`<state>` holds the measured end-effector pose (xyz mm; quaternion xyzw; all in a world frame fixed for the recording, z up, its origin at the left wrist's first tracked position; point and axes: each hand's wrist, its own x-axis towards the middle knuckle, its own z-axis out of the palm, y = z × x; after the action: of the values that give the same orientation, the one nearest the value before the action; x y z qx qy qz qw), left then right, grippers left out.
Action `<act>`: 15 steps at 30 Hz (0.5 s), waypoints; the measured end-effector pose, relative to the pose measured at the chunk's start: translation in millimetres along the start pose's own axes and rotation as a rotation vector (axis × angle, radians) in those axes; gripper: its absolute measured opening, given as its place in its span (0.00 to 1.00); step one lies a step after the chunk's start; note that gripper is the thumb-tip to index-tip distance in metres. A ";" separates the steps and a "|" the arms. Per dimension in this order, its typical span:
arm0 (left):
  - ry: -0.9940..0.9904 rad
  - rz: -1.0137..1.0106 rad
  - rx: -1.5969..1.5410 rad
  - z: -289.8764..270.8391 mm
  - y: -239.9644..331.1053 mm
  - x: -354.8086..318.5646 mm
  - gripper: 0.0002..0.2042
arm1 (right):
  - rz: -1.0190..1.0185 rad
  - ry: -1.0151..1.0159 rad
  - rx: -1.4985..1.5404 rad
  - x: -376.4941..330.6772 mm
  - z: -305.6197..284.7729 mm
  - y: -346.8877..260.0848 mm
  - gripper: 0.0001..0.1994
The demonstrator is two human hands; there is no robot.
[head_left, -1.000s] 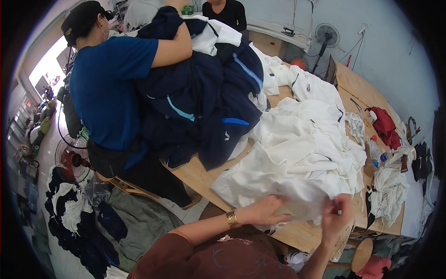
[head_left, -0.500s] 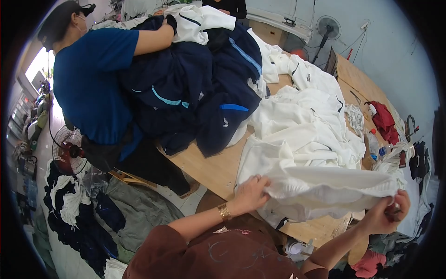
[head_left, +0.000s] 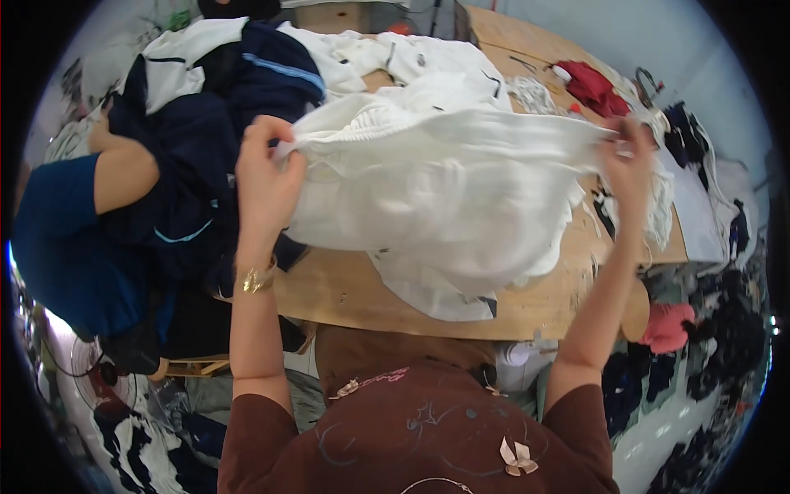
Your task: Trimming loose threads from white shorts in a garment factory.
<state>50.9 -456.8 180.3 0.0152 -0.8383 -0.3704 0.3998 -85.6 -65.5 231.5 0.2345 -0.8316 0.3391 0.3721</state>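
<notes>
I hold a white garment point(head_left: 444, 185) stretched out in the air above a wooden table point(head_left: 346, 288). My left hand point(head_left: 265, 177) grips its left edge, with a gold bracelet on that wrist. At the far right my right hand point(head_left: 627, 156) pinches the other edge. The cloth hangs down between both hands and hides much of the white pile behind it. More white clothes point(head_left: 411, 62) lie on the table beyond.
A person in a blue shirt point(head_left: 66, 239) stands at the left with an arm point(head_left: 123, 169) around a heap of navy clothes point(head_left: 197, 123). Red cloth point(head_left: 592, 86) lies at the table's far right. Dark garments cover the floor on both sides.
I have lifted the white garment off the pile and spread it wide, both hands rising and moving apart. The view has tilted down toward the table.
</notes>
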 end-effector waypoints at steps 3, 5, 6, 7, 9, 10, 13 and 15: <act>-0.135 0.071 0.282 52.9 -41.0 -26.1 0.10 | 0.176 -0.357 -0.299 -44.5 54.7 24.8 0.16; -0.298 0.036 0.309 82.2 -51.7 -55.0 0.09 | 0.335 -0.381 -0.183 -84.5 81.3 21.0 0.15; -0.299 0.035 0.306 92.4 -51.9 -62.7 0.09 | 0.394 -0.388 -0.046 -101.2 90.1 8.9 0.16; -0.329 -0.005 0.293 100.6 -48.8 -70.5 0.08 | 0.407 -0.349 0.141 -121.0 101.7 3.0 0.18; -0.360 -0.052 0.284 112.1 -48.5 -78.2 0.07 | 0.538 -0.404 0.248 -149.8 118.7 -21.3 0.20; -0.394 -0.134 0.187 118.0 -48.4 -76.7 0.06 | 0.586 -0.432 0.278 -160.0 125.6 -33.8 0.21; -0.512 -0.170 0.195 136.8 -59.2 -80.9 0.07 | 0.597 -0.553 0.304 -181.9 154.9 -64.3 0.22; -0.591 -0.131 0.304 143.3 -70.2 -87.7 0.07 | 0.558 -0.614 0.246 -193.0 174.1 -78.6 0.22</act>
<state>-6.2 -392.2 19.9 0.0203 -0.9609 -0.2541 0.1078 3.1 -219.4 26.1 0.1334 -0.8887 0.4377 -0.0292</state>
